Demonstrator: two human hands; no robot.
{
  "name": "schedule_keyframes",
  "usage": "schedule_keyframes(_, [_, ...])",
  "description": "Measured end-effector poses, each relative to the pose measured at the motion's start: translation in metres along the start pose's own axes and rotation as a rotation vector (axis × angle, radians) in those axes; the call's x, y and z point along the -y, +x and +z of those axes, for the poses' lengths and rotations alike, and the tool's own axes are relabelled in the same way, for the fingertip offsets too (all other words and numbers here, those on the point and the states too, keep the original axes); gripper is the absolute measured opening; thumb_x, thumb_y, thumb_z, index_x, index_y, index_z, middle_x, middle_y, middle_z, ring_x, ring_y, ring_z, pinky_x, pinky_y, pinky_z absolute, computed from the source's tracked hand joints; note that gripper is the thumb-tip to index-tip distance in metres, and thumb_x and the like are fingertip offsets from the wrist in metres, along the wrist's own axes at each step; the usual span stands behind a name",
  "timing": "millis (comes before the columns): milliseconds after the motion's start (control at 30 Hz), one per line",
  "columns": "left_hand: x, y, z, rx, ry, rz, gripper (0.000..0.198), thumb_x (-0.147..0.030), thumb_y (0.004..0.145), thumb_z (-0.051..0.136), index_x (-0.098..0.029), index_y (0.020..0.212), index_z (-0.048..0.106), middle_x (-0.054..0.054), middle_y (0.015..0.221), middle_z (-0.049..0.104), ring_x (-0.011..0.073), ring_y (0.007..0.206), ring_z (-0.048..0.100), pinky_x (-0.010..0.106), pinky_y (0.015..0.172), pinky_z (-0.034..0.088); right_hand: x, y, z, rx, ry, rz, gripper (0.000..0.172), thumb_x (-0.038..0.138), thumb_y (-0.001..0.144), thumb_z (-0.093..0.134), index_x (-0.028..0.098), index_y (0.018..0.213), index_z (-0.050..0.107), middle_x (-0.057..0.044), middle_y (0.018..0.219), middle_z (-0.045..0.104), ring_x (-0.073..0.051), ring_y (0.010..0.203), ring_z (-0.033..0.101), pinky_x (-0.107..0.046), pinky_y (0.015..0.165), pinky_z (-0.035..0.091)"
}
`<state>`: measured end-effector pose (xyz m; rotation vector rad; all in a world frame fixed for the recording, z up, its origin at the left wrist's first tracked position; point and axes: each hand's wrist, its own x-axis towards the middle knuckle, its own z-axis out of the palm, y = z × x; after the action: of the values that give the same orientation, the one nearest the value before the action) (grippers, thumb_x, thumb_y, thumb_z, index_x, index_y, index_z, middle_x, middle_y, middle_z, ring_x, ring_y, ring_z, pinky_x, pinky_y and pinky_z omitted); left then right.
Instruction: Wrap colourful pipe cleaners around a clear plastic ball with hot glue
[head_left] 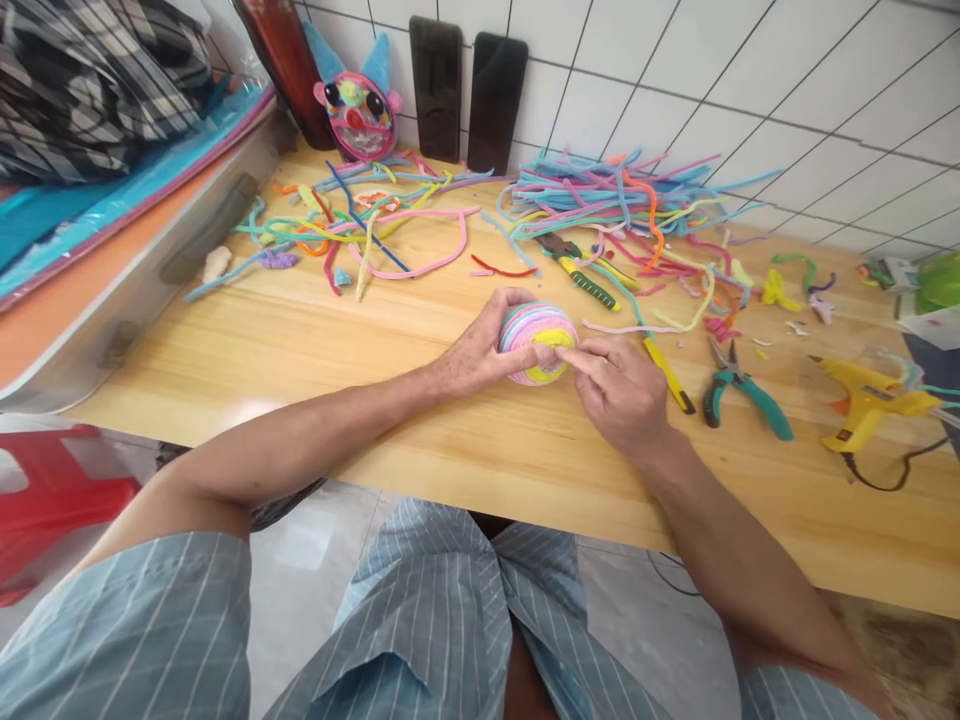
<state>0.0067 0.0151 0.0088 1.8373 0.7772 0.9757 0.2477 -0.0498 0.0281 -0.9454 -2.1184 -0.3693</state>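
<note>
A ball wrapped in pink, blue and yellow pipe cleaners [517, 325] is held just above the wooden table, near its middle. My left hand [487, 350] grips it from the left, fingers behind and thumb across the yellow part. From the right, my right hand [619, 390] touches the yellow face with its index finger stretched out; the other fingers are curled. Whether those curled fingers pinch something small is hidden. Nearest to the right hand lie a yellow utility knife [667, 375] and teal-handled pliers [742, 390].
Loose pipe cleaners [600, 195] pile along the tiled wall. Green-and-yellow cutters [581, 275] lie ahead, a corded yellow glue gun [874, 395] at right. A decorated face figure [361, 115] and two dark phones [437, 90] stand at the back. A plastic bin [150, 260] borders the left.
</note>
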Motion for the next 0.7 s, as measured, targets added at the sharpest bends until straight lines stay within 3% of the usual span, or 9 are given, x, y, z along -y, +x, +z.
schedule_keyframes(433, [0.0046, -0.0010, 0.0054, -0.078, -0.006, 0.022, 0.066, -0.068, 0.093, 0.073, -0.025, 0.134, 0.044, 0.013, 0.137, 0.064, 0.0304, 0.125, 0.070, 0.052, 0.110, 0.064, -0.0036, -0.0031, 0.0018, -0.028, 0.058, 0.016, 0.044, 0.005, 0.102, 0.066, 0.030, 0.136, 0.078, -0.005, 0.109, 0.084, -0.019, 0.096, 0.079, -0.032, 0.084, 0.063])
schedule_keyframes(700, [0.0100, -0.0048, 0.0101, -0.114, 0.005, 0.037, 0.070, -0.079, 0.096, 0.066, -0.027, 0.137, 0.043, 0.012, 0.139, 0.061, 0.0311, 0.126, 0.067, 0.054, 0.112, 0.061, 0.0050, -0.0050, 0.0031, -0.015, 0.011, 0.035, 0.040, 0.007, 0.104, 0.063, 0.029, 0.132, 0.082, -0.004, 0.106, 0.085, -0.018, 0.089, 0.079, -0.030, 0.078, 0.063])
